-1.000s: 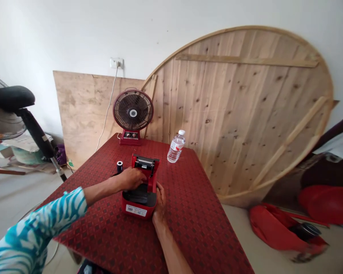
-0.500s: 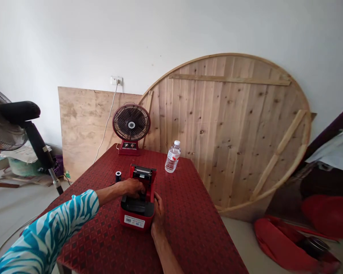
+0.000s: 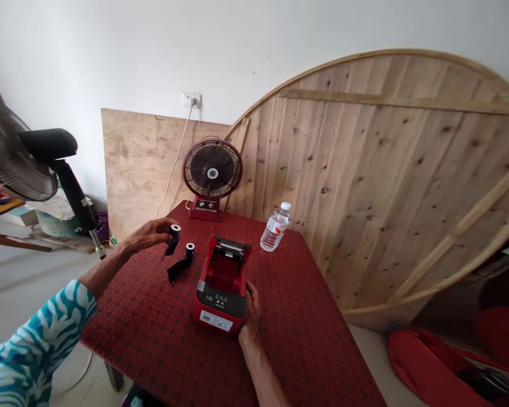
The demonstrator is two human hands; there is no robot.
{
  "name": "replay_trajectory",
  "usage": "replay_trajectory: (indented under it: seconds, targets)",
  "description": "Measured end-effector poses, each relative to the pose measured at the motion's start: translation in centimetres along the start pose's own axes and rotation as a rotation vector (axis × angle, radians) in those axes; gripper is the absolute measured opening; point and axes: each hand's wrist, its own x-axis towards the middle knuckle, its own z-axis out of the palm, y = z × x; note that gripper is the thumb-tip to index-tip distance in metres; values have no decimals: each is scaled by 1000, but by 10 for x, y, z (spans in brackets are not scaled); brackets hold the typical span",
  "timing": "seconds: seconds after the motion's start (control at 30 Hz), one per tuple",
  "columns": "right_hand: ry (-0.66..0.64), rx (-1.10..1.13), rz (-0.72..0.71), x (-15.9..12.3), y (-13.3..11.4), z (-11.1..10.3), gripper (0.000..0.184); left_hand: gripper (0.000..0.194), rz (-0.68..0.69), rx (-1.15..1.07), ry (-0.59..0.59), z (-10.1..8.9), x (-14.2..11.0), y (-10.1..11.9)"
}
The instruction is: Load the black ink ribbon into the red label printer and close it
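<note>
On the table stands a red and black label printer (image 3: 223, 302), its lid raised and its inside showing. My right hand (image 3: 251, 311) is wrapped round the printer's right side. To the left of the printer, my left hand (image 3: 156, 230) grips a dark ribbon roll (image 3: 173, 240) with a white core, a strip hanging down from it. Another dark ribbon roll (image 3: 189, 252) stands upright on the tabletop between that hand and the printer, with its loose strip trailing toward me.
A red patterned cloth covers the table (image 3: 288, 350). Toward the back are a small red fan (image 3: 212, 173) and a clear water bottle (image 3: 275, 229). A black standing fan (image 3: 51, 147) is at the left. A round wooden board (image 3: 365, 186) leans on the wall.
My left hand has come out of the printer and moved left with a ribbon roll. The printer's front black panel now shows. My right hand stays at the printer's side; the view has shifted.
</note>
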Motion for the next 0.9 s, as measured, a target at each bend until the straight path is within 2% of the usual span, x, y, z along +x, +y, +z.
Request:
replay_trajectory:
  seconds: [0.03, 0.1, 0.2, 0.3, 0.43, 0.6, 0.77, 0.9]
  targets:
    - [-5, 12, 28, -1, -1, 0, 50, 38, -42, 16, 63, -6, 2, -14]
    - [-12, 43, 80, -2, -3, 0, 52, 35, -85, 14, 111, -8, 4, -41]
    - [-24, 57, 112, -3, -4, 0, 54, 31, -96, 32, 115, 2, 6, -72]
    - [-15, 47, 124, -3, -6, 0, 56, 27, -101, 68, 93, 14, 5, -87]
    - [-3, 17, 99, -6, -10, 0, 51, 33, -115, 118, 20, 8, 10, -86]
    - [-8, 21, 107, -6, -10, 0, 49, 45, -83, 184, -56, -2, 36, -70]
    - [6, 2, 92, -2, -7, 2, 51, 33, -50, 303, -99, 22, 60, -68]
    - [1, 22, 86, -1, -6, 3, 51, 25, -28, 359, -125, 41, 65, -66]
